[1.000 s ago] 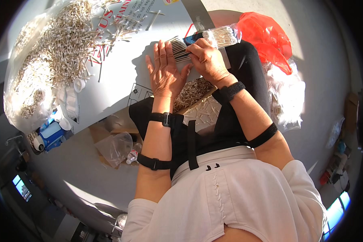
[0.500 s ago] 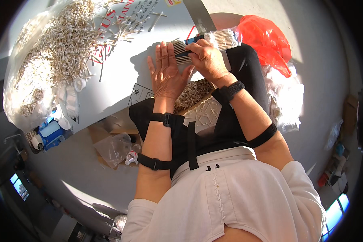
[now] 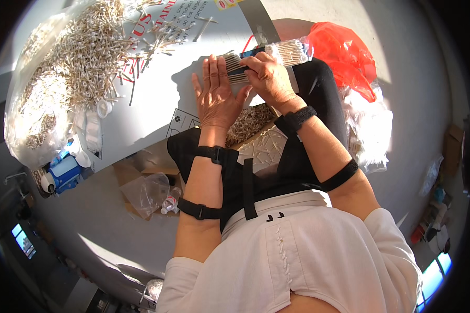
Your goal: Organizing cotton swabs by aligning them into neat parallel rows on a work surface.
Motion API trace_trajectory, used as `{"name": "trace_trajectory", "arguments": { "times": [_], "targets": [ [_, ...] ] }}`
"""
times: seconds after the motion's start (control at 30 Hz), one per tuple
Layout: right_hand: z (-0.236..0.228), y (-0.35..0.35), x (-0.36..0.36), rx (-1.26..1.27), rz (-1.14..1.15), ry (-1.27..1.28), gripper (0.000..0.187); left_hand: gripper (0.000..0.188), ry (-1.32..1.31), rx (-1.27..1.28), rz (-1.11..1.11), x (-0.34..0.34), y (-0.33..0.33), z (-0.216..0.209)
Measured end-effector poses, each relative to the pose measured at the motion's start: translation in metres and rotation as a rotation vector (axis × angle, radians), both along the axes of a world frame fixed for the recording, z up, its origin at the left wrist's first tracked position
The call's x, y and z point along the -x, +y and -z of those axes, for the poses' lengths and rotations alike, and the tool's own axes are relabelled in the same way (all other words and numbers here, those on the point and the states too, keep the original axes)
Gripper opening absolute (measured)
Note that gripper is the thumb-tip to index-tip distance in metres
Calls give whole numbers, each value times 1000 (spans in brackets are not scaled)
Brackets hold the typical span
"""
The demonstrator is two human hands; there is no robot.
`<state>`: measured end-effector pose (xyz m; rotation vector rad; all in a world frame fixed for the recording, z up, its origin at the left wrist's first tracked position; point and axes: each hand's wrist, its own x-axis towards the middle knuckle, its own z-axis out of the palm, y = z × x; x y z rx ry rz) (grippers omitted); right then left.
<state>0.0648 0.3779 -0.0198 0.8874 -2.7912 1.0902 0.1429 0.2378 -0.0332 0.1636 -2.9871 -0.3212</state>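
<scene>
My left hand (image 3: pixel 216 101) lies stretched out, palm down on the table top, its fingers together against the left ends of a row of cotton swabs (image 3: pixel 233 61). That row sticks out of a clear plastic pack of cotton swabs (image 3: pixel 290 53) with a dark blue band, lying at the table's right edge. Over the pack's middle, my right hand (image 3: pixel 271 78) bends its fingers down and grips it; the fingertips are partly hidden. Below my hands, loose swabs (image 3: pixel 250 122) fill a box on my lap, partly covered by my left wrist.
A big clear bag (image 3: pixel 28 112) spills a heap of loose cotton swabs (image 3: pixel 91 52) across the left of the table (image 3: pixel 156 104). A tape roll (image 3: pixel 104 108) sits beside it. At the right are a red plastic bag (image 3: pixel 344 55) and clear bags (image 3: pixel 368 130). A cardboard box (image 3: pixel 136 185) stands below.
Both hands and the pack stay almost in place. The view has shifted very slightly.
</scene>
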Motion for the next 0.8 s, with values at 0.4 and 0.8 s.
{"name": "trace_trajectory", "arguments": {
  "times": [0.4, 0.8],
  "targets": [
    [0, -2, 3, -69, -17, -18, 19, 93, -2, -8, -4, 0, 0, -1],
    [-3, -7, 8, -39, 23, -38, 22, 92, -15, -18, -3, -1, 0, 0]
  ]
}}
